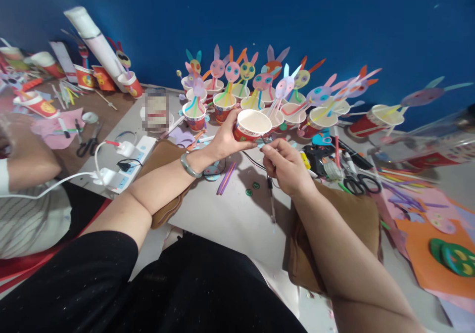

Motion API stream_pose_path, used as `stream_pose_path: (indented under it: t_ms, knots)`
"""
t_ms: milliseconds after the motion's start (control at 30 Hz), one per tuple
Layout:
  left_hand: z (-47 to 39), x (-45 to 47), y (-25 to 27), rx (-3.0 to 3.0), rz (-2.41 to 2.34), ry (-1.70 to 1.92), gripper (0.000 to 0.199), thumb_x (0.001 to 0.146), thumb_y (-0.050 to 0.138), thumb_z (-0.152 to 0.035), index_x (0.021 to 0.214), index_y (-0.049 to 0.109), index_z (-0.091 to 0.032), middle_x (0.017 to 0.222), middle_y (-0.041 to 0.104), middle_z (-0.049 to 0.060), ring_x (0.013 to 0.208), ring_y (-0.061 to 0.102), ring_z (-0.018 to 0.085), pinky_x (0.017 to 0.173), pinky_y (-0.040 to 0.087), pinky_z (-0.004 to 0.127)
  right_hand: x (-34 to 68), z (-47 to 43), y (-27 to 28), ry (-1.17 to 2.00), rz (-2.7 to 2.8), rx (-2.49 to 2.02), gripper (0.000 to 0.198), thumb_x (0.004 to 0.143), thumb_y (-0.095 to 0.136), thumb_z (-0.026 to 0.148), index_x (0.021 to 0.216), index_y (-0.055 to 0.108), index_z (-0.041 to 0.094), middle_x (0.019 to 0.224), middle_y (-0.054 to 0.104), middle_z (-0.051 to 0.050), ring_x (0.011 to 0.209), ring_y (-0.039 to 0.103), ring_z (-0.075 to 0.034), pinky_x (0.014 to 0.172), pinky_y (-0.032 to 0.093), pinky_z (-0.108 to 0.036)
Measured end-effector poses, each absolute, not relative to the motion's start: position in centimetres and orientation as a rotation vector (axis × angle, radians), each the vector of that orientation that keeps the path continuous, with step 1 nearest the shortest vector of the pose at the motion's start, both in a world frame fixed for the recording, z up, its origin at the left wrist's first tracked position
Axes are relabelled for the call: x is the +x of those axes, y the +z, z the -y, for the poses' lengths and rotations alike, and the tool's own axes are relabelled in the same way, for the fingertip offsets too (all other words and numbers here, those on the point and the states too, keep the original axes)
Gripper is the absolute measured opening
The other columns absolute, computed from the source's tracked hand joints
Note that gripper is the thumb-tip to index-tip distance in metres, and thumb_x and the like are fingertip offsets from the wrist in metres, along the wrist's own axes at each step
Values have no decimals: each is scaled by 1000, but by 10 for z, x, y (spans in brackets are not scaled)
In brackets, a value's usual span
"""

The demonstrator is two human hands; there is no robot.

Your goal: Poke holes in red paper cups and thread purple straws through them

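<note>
My left hand (225,140) is wrapped round a red and white paper cup (254,125), tilted a little so that its pale inside shows. Close to the cup's lower right side, my right hand (286,164) has thumb and forefinger pinched together. Something small and dark is at those fingertips, too small to name. Below the hands lie two purple sticks (226,178), small green rings (249,192) and a thin pen-like tool (270,199). Behind the cup stand several paper cups (194,118) with colourful rabbit-eared paper faces on straws.
At left are a white power strip (138,162) with plugs and cables, and another person's arm (33,160). Black scissors (361,183), a black glue gun-like tool (315,160) and pink and orange paper (419,249) lie at right. Brown cushions (334,234) sit under my forearms.
</note>
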State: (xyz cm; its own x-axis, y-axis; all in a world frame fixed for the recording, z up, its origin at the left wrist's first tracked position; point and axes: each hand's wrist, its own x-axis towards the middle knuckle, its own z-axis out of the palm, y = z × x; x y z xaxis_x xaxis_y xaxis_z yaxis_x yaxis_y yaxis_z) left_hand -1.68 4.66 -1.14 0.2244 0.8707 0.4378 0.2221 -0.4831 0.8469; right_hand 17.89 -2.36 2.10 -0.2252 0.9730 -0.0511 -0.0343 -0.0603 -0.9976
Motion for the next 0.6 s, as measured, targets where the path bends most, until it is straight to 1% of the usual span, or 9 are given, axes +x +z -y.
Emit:
stream_pose_path:
  t_ms: [100, 233, 400, 500, 600]
  knots:
    - [-48, -17, -14, 1874, -998, 1286, 94, 59, 96, -54, 133, 50, -20, 139, 60, 17, 151, 45, 40, 129, 34, 56, 180, 21, 19, 1347, 1383, -1129, 54, 78, 80, 68, 79, 46, 26, 48, 41, 11, 41, 28, -7, 41, 18, -23]
    - [-51, -18, -19, 1890, -994, 1292, 93, 60, 96, -54, 133, 49, -20, 138, 62, 16, 153, 43, 39, 130, 32, 55, 181, 20, 14, 1115, 1530, -1175, 46, 84, 76, 61, 82, 46, 26, 52, 42, 10, 45, 32, -8, 45, 22, -24]
    - [-53, -19, -23, 1871, -967, 1284, 94, 62, 94, -57, 134, 47, -19, 142, 60, 18, 145, 51, 38, 125, 40, 52, 181, 21, 11, 875, 1640, -1197, 38, 91, 70, 54, 83, 48, 25, 59, 46, 7, 51, 37, -10, 50, 27, -26]
    - [-50, -18, -20, 1835, -969, 1301, 93, 64, 93, -58, 135, 48, -18, 141, 60, 18, 144, 52, 38, 124, 40, 52, 181, 22, 10, 822, 1657, -1190, 36, 92, 70, 52, 84, 49, 24, 59, 44, 7, 52, 36, -10, 51, 27, -27]
    - [-45, -17, -13, 1749, -959, 1311, 86, 66, 92, -55, 132, 51, -18, 138, 62, 17, 140, 55, 36, 122, 42, 52, 181, 21, 9, 796, 1657, -1186, 37, 91, 71, 52, 83, 48, 25, 58, 43, 7, 51, 33, -9, 50, 26, -27]
